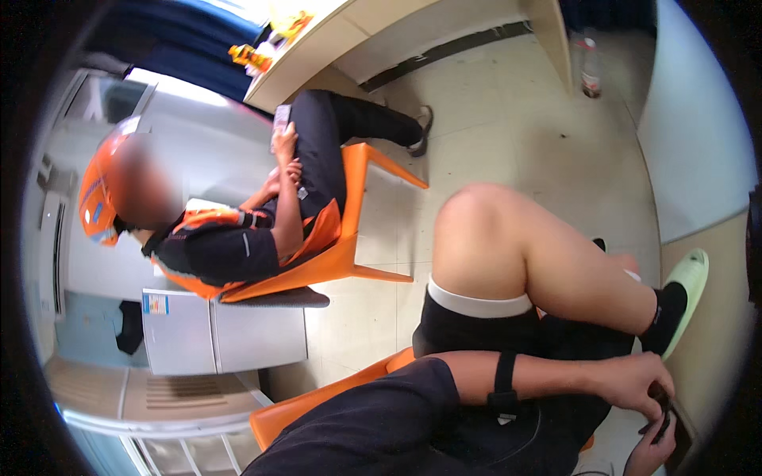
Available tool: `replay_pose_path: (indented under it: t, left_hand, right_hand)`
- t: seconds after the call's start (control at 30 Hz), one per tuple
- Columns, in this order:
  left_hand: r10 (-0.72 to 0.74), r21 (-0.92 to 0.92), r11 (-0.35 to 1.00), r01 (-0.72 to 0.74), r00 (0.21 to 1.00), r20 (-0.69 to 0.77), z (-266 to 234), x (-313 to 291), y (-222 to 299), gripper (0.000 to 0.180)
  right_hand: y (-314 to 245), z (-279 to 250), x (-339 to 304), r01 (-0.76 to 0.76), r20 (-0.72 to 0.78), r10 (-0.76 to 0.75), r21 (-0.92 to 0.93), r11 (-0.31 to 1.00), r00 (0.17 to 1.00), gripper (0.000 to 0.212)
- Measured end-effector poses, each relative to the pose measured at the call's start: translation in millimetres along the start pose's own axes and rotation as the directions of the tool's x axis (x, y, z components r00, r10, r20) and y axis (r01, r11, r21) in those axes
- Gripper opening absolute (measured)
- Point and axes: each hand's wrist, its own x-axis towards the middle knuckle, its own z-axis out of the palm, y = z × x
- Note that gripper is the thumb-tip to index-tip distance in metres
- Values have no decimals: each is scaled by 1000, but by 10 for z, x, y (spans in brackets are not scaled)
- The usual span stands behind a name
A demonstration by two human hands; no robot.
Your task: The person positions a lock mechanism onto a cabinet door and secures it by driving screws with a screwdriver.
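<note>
The view is tipped sideways. At the lower right, my right hand [635,382] has its fingers curled on a small dark thing [660,395] that I cannot make out. Just below it in the picture, my left hand [652,455] comes in from the lower edge, fingers bent against the same dark thing. Most of that thing is hidden between the two hands. A black strap [505,384] with a small buckle-like piece goes round my right arm. My bare bent leg [508,238] lies above the arms, ending in a black sock and a pale green slipper [689,301].
Another person [230,246] in an orange helmet sits on an orange chair [349,254], holding a phone [282,119]. Part of my own orange chair [278,412] shows below. There is a grey-white cabinet [258,341], a desk [333,44] and a plastic bottle [590,70] on the floor.
</note>
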Motion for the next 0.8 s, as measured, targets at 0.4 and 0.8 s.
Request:
replay_pose_path:
  t: [0.4,0.8]
  left_hand:
    - [-32,162,986,39,998,-47,-84,-47,139,26]
    - [40,272,962,-34,999,-18,-77,-58,28,23]
  right_hand:
    - [-443,-134,67,-16,178,9,36,999,984,24]
    - [-430,-113,66,-8,264,-10,67,998,964,22]
